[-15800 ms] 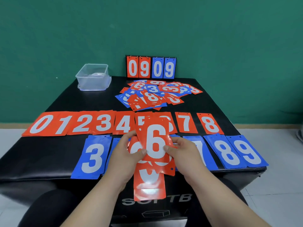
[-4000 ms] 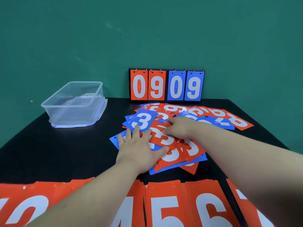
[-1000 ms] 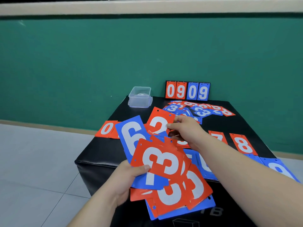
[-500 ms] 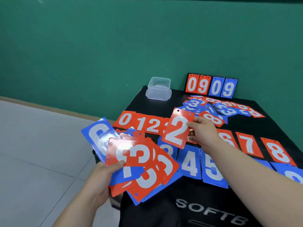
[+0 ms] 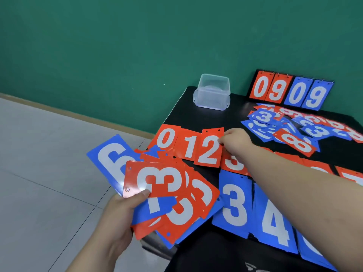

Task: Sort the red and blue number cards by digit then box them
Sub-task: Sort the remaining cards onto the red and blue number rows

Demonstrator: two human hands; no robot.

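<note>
1. Looking down on a black desk standing against a green wall, with a grey floor at the left.
2. Seeing two sorted rows across the desk: a red row beginning with 0 and 1, and nearer a blue row showing 3 and 4, with the later digits partly hiding under the right forearm.
3. Seeing at the far right an unsorted heap of red and blue cards, overlapping each other, just in front of a flip scoreboard reading 0909.
4. Finding a clear plastic box at the far left corner, apart from all cards. Judging the boxing as not yet begun and the sorting as about in the middle.
5. Holding in the left hand a loose fan of cards over the near left edge of the desk, the grip closing round it, the thumb pressing on a red 3 on top, with a blue 6 sticking out at the left.
6. Pinching with the right hand the red 2 card at its right edge, the grip closing on it, and setting it just after the 1, overlapping it. Not possible to tell whether already lying flat.
7. Judging the cards as thin, light and rather stiff, with glossy faces sliding easily over each other. Advising to take one at an edge or corner, thumb above and fingers below, and to squeeze the fan firmly against spilling.
8. Noticing two small punched holes along the top edge of the red 2 card.
</note>
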